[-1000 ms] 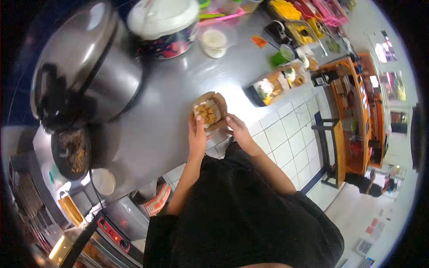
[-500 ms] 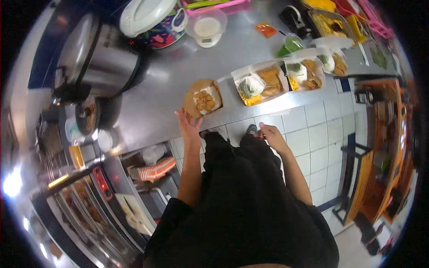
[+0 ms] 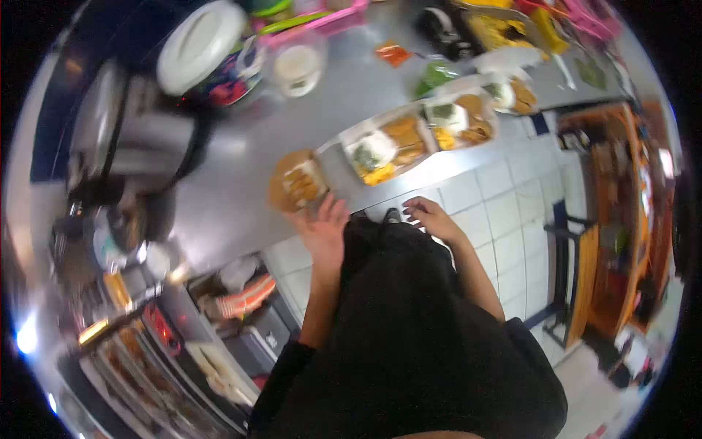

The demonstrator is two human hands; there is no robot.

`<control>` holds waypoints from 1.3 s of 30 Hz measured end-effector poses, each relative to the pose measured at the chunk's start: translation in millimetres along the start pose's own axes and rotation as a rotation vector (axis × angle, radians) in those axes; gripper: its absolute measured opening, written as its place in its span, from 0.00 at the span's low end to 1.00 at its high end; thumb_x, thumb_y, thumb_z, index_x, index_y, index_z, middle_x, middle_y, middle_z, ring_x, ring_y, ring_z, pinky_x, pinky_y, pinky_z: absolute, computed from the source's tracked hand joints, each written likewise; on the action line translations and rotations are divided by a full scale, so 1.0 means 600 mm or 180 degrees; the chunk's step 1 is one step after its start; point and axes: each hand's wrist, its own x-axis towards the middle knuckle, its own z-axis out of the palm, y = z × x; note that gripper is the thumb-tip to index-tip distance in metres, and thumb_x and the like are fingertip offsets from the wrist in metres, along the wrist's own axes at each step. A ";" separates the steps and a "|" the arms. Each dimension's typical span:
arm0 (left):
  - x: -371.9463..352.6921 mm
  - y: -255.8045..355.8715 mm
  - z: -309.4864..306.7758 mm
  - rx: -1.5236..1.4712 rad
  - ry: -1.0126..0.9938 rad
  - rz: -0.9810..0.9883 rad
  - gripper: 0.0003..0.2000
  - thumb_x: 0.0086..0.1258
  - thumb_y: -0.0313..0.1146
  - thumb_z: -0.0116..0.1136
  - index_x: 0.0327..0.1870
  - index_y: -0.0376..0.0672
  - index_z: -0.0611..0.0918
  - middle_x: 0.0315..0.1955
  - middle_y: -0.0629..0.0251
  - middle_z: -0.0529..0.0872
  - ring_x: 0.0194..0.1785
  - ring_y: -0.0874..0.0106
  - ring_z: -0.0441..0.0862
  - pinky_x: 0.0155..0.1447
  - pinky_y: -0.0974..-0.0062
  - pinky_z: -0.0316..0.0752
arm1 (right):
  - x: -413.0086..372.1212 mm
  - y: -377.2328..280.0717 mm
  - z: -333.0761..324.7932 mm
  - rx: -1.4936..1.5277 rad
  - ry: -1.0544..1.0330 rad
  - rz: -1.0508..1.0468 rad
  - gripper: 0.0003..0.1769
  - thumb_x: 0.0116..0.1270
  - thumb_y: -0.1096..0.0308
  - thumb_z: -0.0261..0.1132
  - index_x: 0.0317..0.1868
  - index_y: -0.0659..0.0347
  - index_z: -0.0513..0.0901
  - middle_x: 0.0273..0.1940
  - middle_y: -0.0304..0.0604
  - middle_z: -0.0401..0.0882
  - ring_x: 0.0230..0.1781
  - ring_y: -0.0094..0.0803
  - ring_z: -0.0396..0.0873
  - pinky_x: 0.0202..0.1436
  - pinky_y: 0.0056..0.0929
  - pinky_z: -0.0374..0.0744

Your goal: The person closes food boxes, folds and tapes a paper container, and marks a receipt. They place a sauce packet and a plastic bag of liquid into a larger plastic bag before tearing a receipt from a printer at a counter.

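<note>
A brown paper box (image 3: pixel 276 192) with white rice and fried pieces rests near the front edge of the metal counter. My left hand (image 3: pixel 325 233) is just in front of it, fingers spread and holding nothing; whether a fingertip touches the box is unclear. To the right of that box are larger open boxes, among them a near one (image 3: pixel 344 139) and a middle one (image 3: pixel 491 124), with rice, green leaves, yellow food and browned pieces. Over the floor in front of the counter is my right hand (image 3: pixel 433 219), fingers loosely apart, with nothing in it.
Behind the boxes are an orange packet (image 3: pixel 393 53), a green-filled bag (image 3: pixel 436 76) and a kitchen scale (image 3: pixel 297 86). A large steel cooker (image 3: pixel 153 135) stands at the left, a white-lidded pot (image 3: pixel 201 47) beyond it. A wooden shelf (image 3: pixel 614 241) is at the right.
The view has turned, shifting the counter and boxes leftward. My left hand has moved right relative to the brown box, with its fingers spread wider. My right hand's fingers have loosened.
</note>
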 end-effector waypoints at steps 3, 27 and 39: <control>0.058 0.012 -0.031 -0.0659 0.0132 -0.0163 0.55 0.64 0.78 0.49 0.81 0.52 0.41 0.69 0.45 0.71 0.70 0.50 0.73 0.72 0.48 0.67 | -0.028 0.030 -0.031 0.0148 0.0251 0.0302 0.17 0.75 0.62 0.60 0.57 0.63 0.80 0.47 0.41 0.84 0.45 0.26 0.81 0.48 0.27 0.79; 0.131 -0.177 0.055 0.3551 0.1640 0.1669 0.24 0.84 0.48 0.44 0.49 0.31 0.82 0.36 0.59 0.85 0.38 0.73 0.78 0.40 0.69 0.75 | 0.069 -0.035 -0.438 0.0372 0.0330 -0.0463 0.23 0.77 0.59 0.64 0.62 0.66 0.77 0.42 0.39 0.82 0.40 0.22 0.79 0.42 0.22 0.79; 0.150 -0.122 0.041 0.3583 0.2228 0.1581 0.24 0.83 0.46 0.46 0.49 0.28 0.83 0.34 0.50 0.87 0.36 0.65 0.80 0.45 0.62 0.75 | 0.166 -0.052 -0.418 0.0747 0.1453 -0.0353 0.32 0.77 0.43 0.59 0.35 0.69 0.87 0.25 0.42 0.81 0.28 0.27 0.75 0.36 0.31 0.75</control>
